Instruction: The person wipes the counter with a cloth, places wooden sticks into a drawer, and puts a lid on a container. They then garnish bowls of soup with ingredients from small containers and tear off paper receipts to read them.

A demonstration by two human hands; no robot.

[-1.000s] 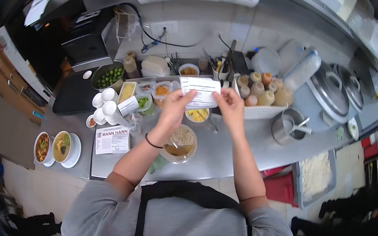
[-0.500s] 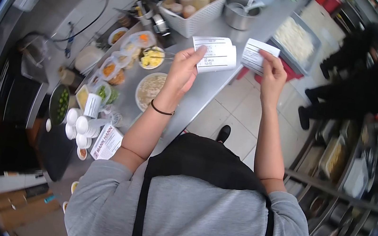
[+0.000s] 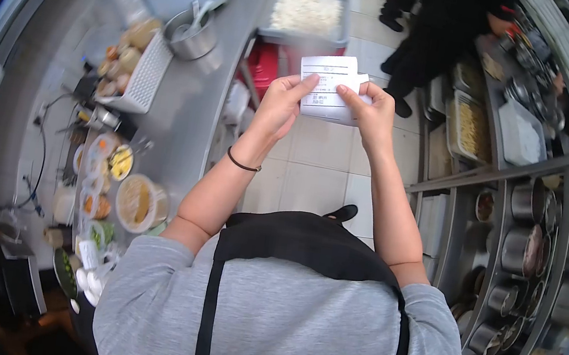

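Observation:
Printed paper slips point(image 3: 327, 100) are held between my two hands in front of my body, over the tiled floor. My left hand point(image 3: 286, 102) pinches their left side, its thumb on the print. The right side is gripped by my right hand point(image 3: 372, 110), with the thumb across the front. The slips overlap, so where one ends and another begins is hard to tell.
At left, a steel counter point(image 3: 190, 104) bears a white basket point(image 3: 143, 76) of bottles, a steel pot point(image 3: 192, 36) and food tubs point(image 3: 141, 203). Ahead is a grey tray point(image 3: 306, 11) of white food. Two people in black point(image 3: 436, 36) stand right, near shelves of pots point(image 3: 519, 251).
The slips, apart before, are now together as my right hand has come in beside my left. The view has turned right, so the counter lies further left.

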